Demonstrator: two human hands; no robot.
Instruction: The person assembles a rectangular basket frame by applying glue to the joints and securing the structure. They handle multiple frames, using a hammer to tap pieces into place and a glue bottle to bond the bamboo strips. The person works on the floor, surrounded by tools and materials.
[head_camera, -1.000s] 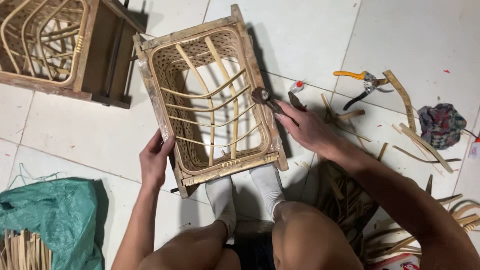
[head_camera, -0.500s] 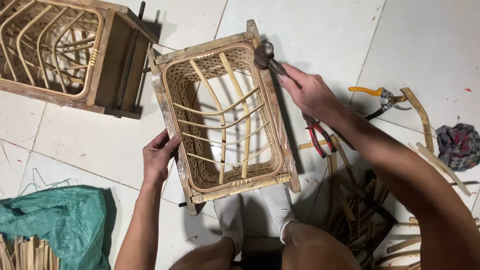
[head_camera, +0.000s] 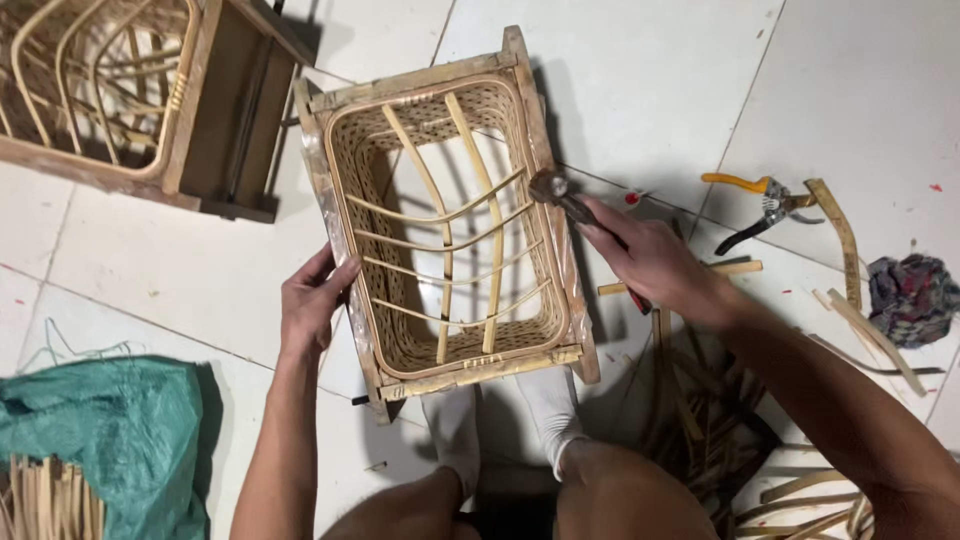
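Note:
A rectangular woven rattan basket in a wooden frame (head_camera: 330, 190) stands on the white tiled floor in front of me, open side up, with thin curved strips crossing its inside. My left hand (head_camera: 312, 305) grips the frame's left rail. My right hand (head_camera: 650, 262) holds a small hammer (head_camera: 556, 192), its metal head resting at the frame's right rail. My feet in white socks (head_camera: 545, 425) sit against the near end of the frame.
A second wooden-framed rattan basket (head_camera: 150, 100) lies at the top left. Yellow-handled pruning shears (head_camera: 762, 205), loose rattan strips (head_camera: 850, 300) and a crumpled cloth (head_camera: 910, 298) lie on the right. A green sack (head_camera: 100, 440) with cane sticks sits at the bottom left.
My right hand has brought the hammer down from the frame's far right corner to the middle of the right rail. My left hand stays on the left rail.

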